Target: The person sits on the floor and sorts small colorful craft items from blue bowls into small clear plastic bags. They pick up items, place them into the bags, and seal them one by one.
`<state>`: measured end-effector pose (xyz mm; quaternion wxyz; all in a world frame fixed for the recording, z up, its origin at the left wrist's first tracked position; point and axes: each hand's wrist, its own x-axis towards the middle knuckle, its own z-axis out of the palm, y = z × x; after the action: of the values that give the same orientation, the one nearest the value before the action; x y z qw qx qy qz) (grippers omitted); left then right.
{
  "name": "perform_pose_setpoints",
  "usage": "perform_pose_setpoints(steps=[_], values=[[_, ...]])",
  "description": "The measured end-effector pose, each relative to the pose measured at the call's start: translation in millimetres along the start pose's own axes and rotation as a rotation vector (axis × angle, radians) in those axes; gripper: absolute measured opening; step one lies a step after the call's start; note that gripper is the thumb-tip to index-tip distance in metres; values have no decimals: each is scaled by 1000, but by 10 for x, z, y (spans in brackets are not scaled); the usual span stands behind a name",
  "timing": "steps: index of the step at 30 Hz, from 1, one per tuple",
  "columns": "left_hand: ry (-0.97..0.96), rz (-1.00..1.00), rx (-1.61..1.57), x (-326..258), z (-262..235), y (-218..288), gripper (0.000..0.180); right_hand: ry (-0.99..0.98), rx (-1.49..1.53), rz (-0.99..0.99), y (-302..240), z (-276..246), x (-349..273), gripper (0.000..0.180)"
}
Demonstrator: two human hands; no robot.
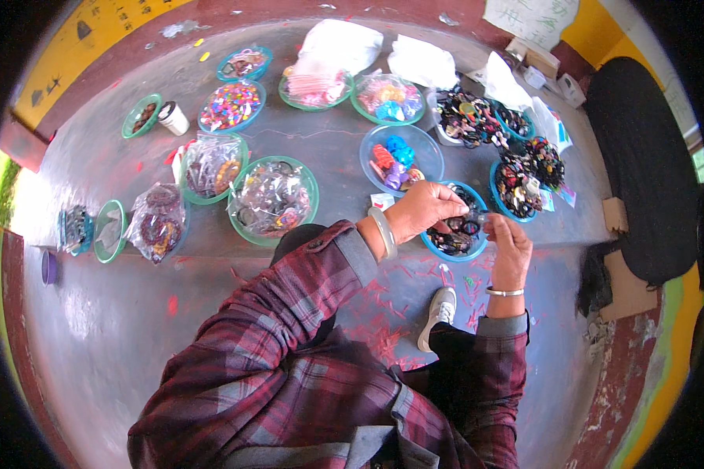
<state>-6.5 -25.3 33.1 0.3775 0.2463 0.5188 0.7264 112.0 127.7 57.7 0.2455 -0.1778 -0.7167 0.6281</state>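
Both of my hands are over a blue basket (455,256) filled with dark bands that look like hair ties (463,228). My left hand (426,209), with a pale bangle at the wrist, reaches in from the left with thumb and fingertips pinched together. Facing it on the right, my right hand (511,248) wears a thin silver bracelet, its thumb and forefinger also closed in a pinch. Something small, dark or clear, shows between the fingertips, too small to name. Behind the left hand is a clear blue basin (365,166) with red, blue and purple pieces.
Dark hair accessories fill a blue basket (496,197) at right. Bagged items sit in a green basket (314,195) at left; a bright-beaded basket (231,105) and a white cup (173,117) stand farther back. Red strips (379,332) litter the floor near my shoe (440,314).
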Motion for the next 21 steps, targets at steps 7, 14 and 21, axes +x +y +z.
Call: perform_pose_setpoints(steps=[7, 14, 21], values=[[366, 194, -104, -560, -869, 587, 19, -22, -56, 66, 89, -70, 29, 22], [900, 293, -143, -1939, -2184, 135, 22, -113, -161, 113, 142, -8, 9, 22], [1130, -59, 44, -2624, -2757, -367, 18, -173, -229, 177, 258, 25, 25, 20]])
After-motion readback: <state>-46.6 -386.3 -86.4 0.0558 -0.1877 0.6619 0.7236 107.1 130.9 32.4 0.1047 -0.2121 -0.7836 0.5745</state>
